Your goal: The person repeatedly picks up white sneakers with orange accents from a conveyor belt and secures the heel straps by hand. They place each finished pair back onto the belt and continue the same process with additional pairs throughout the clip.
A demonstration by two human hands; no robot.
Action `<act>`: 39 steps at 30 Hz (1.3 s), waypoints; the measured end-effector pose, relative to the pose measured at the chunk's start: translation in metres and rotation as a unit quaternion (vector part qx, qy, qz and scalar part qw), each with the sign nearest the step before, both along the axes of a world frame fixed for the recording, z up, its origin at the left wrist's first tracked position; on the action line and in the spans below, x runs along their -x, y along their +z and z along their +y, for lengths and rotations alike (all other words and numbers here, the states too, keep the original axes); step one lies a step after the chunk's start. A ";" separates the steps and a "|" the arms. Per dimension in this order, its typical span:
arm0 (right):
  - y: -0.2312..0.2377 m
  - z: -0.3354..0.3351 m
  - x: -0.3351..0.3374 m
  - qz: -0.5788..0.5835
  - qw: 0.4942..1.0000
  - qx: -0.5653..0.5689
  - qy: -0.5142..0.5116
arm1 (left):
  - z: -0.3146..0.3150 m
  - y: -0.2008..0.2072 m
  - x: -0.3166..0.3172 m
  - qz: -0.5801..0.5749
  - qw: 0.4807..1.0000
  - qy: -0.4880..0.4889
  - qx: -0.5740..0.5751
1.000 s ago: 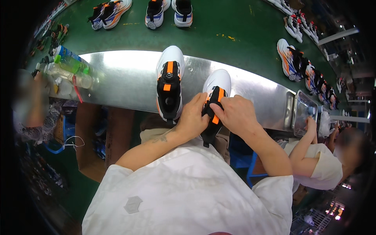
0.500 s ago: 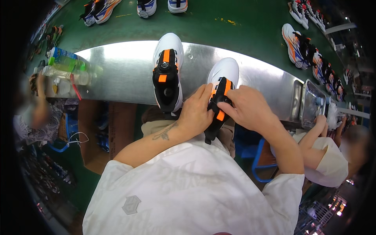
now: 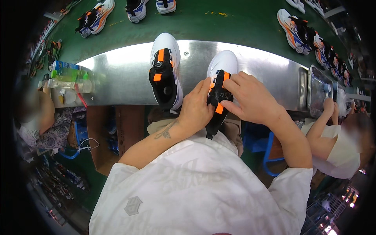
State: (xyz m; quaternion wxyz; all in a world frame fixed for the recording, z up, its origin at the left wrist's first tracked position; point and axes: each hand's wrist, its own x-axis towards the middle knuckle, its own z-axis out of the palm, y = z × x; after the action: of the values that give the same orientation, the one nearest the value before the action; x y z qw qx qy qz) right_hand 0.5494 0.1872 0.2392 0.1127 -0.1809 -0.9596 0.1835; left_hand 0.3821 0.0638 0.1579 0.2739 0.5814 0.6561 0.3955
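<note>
A white sneaker (image 3: 222, 62) with black upper and orange straps sits toe away from me at the bench's near edge, its heel overhanging toward my lap. My left hand (image 3: 196, 105) grips its left side, the thumb along the black collar. From the right, my right hand (image 3: 252, 96) has its fingers curled over the orange strap and its thumb by the round black dial on the tongue. What the fingertips press is partly hidden. Left of it, apart from both hands, a matching sneaker (image 3: 164, 43) stands on the metal, its dial and orange tab showing.
The steel bench strip (image 3: 121, 74) borders a green surface (image 3: 188, 27) carrying more sneakers (image 3: 295, 33). Bottles (image 3: 70, 74) lie at left, metal trays (image 3: 315, 90) at right. Co-workers sit on both sides. A cardboard box (image 3: 100, 141) stands below the bench.
My right fingers have curled further over the strap, and the held sneaker has moved slightly away from me. Sneakers on the green surface have shifted left; the whole view has moved a little.
</note>
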 end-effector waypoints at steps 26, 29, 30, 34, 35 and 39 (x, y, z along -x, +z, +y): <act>0.007 -0.104 0.010 -0.119 0.978 0.169 -0.027 | -0.038 0.049 0.143 -0.015 0.970 0.180 -0.160; -0.008 -0.096 0.026 -0.158 0.986 0.059 0.008 | -0.019 -0.027 0.189 -0.082 0.969 0.225 0.061; 0.007 -0.088 0.033 -0.191 0.976 0.103 -0.004 | -0.011 -0.032 0.185 -0.125 0.963 0.195 0.138; -0.025 -0.048 0.038 -0.052 0.997 0.052 -0.008 | 0.014 -0.067 0.143 -0.228 0.961 0.142 0.062; -0.024 -0.038 0.039 -0.042 0.997 0.067 -0.017 | 0.019 -0.063 0.128 -0.159 0.978 0.132 0.034; -0.004 -0.008 0.038 -0.116 0.973 0.180 -0.080 | 0.044 -0.050 0.114 -0.321 0.936 0.129 0.062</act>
State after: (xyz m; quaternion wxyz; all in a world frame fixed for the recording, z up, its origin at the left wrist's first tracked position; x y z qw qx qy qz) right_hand 0.5111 0.1796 0.2356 -0.0195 -0.2944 -0.8997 0.3216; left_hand 0.2681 0.1082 0.1077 0.4520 0.3160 0.6262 0.5512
